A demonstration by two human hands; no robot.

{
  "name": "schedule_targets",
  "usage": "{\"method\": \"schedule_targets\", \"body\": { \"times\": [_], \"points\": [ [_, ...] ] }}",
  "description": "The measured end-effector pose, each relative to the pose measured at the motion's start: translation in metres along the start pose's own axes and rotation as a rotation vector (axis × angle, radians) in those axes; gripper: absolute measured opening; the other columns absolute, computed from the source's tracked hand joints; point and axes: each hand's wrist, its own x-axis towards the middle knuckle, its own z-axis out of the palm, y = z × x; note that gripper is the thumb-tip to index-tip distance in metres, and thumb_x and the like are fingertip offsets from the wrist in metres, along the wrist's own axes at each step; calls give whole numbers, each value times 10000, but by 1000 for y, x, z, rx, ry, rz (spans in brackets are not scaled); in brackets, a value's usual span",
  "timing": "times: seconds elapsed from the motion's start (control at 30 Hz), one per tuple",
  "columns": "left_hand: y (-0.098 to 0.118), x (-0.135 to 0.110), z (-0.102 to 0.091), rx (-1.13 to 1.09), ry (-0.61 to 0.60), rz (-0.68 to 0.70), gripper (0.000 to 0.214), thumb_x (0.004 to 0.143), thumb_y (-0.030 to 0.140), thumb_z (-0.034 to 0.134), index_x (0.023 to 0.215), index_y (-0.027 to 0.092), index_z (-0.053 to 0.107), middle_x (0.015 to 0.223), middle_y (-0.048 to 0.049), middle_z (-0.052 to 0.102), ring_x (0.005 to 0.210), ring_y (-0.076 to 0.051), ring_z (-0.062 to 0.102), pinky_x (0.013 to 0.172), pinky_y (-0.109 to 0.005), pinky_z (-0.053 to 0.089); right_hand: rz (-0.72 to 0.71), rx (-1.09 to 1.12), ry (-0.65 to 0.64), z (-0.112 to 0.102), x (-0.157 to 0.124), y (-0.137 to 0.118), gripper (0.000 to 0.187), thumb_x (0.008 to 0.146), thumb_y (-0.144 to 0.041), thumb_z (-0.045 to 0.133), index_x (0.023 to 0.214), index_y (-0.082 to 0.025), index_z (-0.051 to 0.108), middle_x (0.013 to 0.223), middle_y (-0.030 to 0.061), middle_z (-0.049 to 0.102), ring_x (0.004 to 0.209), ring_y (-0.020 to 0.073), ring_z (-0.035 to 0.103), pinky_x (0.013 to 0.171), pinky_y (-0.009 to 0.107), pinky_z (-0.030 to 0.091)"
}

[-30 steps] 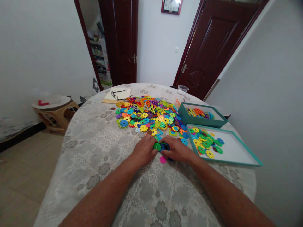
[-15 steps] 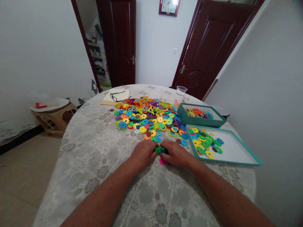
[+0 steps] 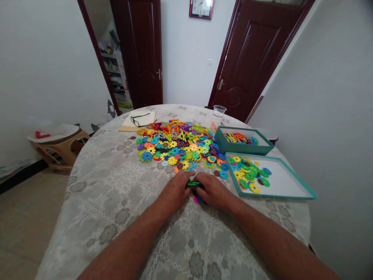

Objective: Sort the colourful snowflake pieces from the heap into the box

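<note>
Left hand (image 3: 175,189) and right hand (image 3: 212,189) pinch a green notched disc (image 3: 193,184) between them

Both hands meet over the near half of the cloth-covered table (image 3: 125,186), fingertips closed on the green notched disc, which shows almost edge-on; fingers hide much of it, so I cannot tell whether other pieces are joined to it; a pink piece (image 3: 196,200) lies just under the right hand, partly covered. Beyond the hands spreads a heap of many-coloured pieces (image 3: 180,144); to its right stands a teal box (image 3: 241,148) with pieces in rows; nearer is a shallow teal-rimmed tray (image 3: 282,179), its green, yellow and blue discs (image 3: 249,173) gathered toward the left side; black-framed glasses (image 3: 135,121) rest on pale paper (image 3: 148,118) left of the heap; a clear cup (image 3: 219,111) stands near the far edge.
</note>
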Motion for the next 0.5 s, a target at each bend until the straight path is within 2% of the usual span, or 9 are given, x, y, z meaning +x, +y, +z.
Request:
{"method": "schedule_targets", "body": {
  "times": [0.1,0.23,0.4,0.5],
  "points": [
    [4,0,-5,19,13,-7,502,875,79,617,1369,158,579,1128,-94,671,1058,-226,646,995,-397,536,67,29,24,-11,-1,3,107,886,-119,580,902,-207,639,891,21,676,863,182,615,780,280,413],
    [6,-2,-8,48,5,-28,434,920,169,644,1350,159,584,1117,-97,651,1043,-230,634,975,-396,532,177,-58,102,-47,-7,23,91,908,-190,567,884,-209,652,858,22,685,816,186,618,730,276,410],
    [11,-4,-10,110,-164,48,375,905,299,729,1258,205,642,1183,-100,659,1113,-259,611,1012,-417,499,425,-471,285,-103,-33,73,137,915,-237,563,974,-188,676,918,88,712,862,239,646,765,317,430],
    [16,-5,-10,164,-242,95,480,827,391,822,1240,215,652,1178,-96,653,1115,-276,594,1001,-429,499,617,-697,342,-122,-52,102,216,918,-217,538,1047,-148,698,1015,167,718,929,292,661,808,367,451]
  ]
}}
